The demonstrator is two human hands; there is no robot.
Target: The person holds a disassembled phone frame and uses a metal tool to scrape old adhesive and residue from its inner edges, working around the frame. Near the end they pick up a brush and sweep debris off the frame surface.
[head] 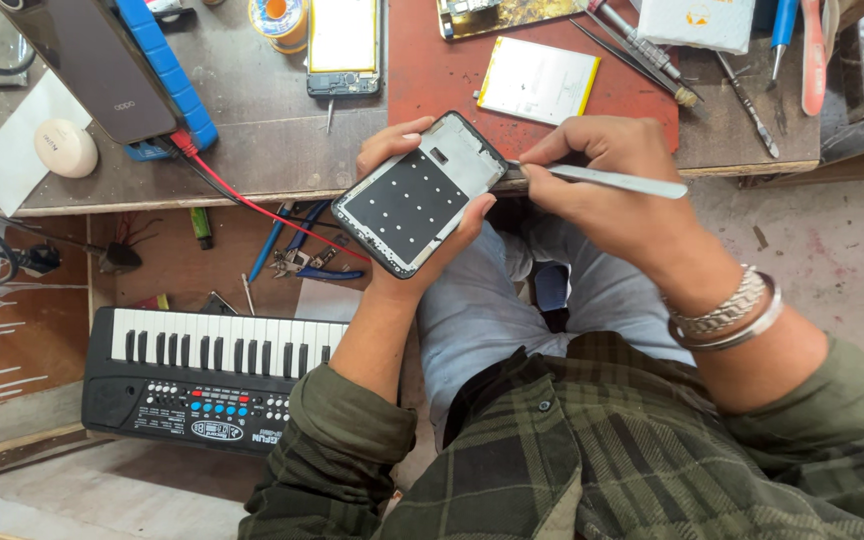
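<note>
While your left hand (414, 205) cradles the opened phone frame (420, 193) over your lap, fingers wrapped around its edges, you seem to be prying or picking at its upper right edge. Your right hand (620, 185) pinches the metal tweezers (602, 180), tips touching that edge, wrist bent inward. The next move probably needs a light, steady touch. Beyond, a flat white-and-yellow battery (538, 80) lies on the red mat (432, 60).

A worn workbench (252, 150) carries a red mat (432, 70), battery (538, 80) and tweezers (642, 50).
</note>
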